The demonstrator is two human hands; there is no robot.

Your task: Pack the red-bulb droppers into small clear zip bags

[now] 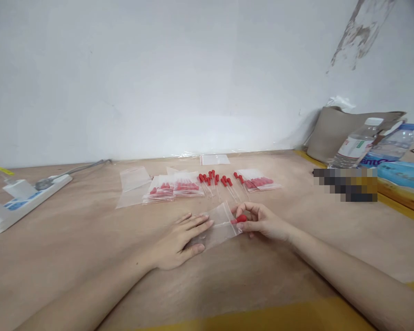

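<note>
A clear zip-lock bag (216,226) lies on the table in front of me. Flat on its left part rests my left hand (182,241), fingers stretched out. At the bag's right, open end, my right hand (258,221) pinches a dropper by its red rubber bulb (241,219); the glass tube points left into the bag. Just beyond my hands lie several loose red-bulbed droppers (216,179). Filled bags of droppers (188,186) overlap to their left, and another filled bag group (260,180) sits to their right.
Unfilled clear bags (134,184) lie at the back left, and a white-looking bag stack (214,159) is near the wall. A power strip (31,202) stands far left. Water bottles (355,145), a beige bag (326,128) and a blue pack (403,174) occupy the right.
</note>
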